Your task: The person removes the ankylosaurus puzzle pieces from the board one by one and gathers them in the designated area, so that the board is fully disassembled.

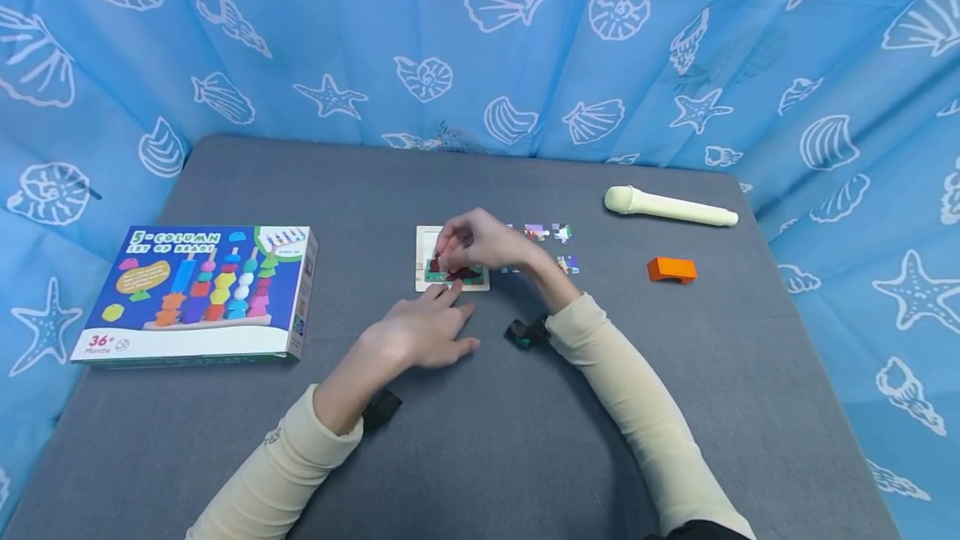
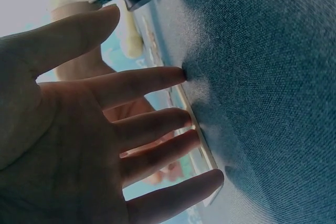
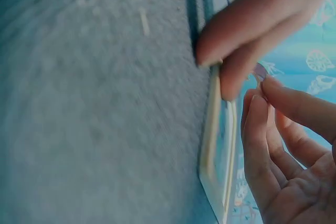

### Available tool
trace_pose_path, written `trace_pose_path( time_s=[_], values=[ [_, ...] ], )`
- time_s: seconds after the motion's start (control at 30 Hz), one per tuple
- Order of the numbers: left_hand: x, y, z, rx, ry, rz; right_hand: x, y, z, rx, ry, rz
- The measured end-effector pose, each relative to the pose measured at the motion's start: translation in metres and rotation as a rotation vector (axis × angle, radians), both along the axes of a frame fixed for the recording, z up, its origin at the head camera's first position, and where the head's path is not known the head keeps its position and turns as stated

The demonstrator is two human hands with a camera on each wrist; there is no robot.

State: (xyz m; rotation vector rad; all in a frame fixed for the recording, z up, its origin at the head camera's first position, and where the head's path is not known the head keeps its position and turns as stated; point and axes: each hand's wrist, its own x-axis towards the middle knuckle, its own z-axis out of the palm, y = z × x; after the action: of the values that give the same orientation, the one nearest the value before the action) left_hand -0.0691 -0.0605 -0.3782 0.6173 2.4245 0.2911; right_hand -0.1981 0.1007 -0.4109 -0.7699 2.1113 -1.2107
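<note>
A small wooden puzzle tray (image 1: 421, 265) lies at the middle of the table, partly filled with green and dark red picture pieces. Over it, my right hand (image 1: 486, 240) pinches a small jigsaw piece (image 3: 260, 71) between thumb and fingertips. My left hand (image 1: 422, 330) is spread palm down at the near side, its fingers (image 2: 152, 121) straight and the fingertips right at the tray's near edge. Just right of the tray lie several loose jigsaw pieces (image 1: 567, 264), some of them hidden behind my right hand.
A boxed bead set (image 1: 202, 294) lies on the left of the grey table (image 1: 480, 457). Toward the right are a cream microphone-shaped object (image 1: 670, 207) and an orange arched block (image 1: 672, 269). A blue shell-print curtain (image 1: 450, 32) hangs behind the table.
</note>
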Motion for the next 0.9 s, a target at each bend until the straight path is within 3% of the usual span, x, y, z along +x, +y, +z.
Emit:
trace_pose_path(
  time_s=[0.5, 0.9],
  values=[
    [-0.002, 0.0, -0.002, -0.002, -0.004, 0.003, 0.011, 0.062, 0.017, 0.081, -0.016, -0.112],
    [-0.004, -0.002, -0.002, 0.009, 0.009, 0.011, 0.024, 0.099, 0.008, 0.141, -0.047, -0.108]
  ],
)
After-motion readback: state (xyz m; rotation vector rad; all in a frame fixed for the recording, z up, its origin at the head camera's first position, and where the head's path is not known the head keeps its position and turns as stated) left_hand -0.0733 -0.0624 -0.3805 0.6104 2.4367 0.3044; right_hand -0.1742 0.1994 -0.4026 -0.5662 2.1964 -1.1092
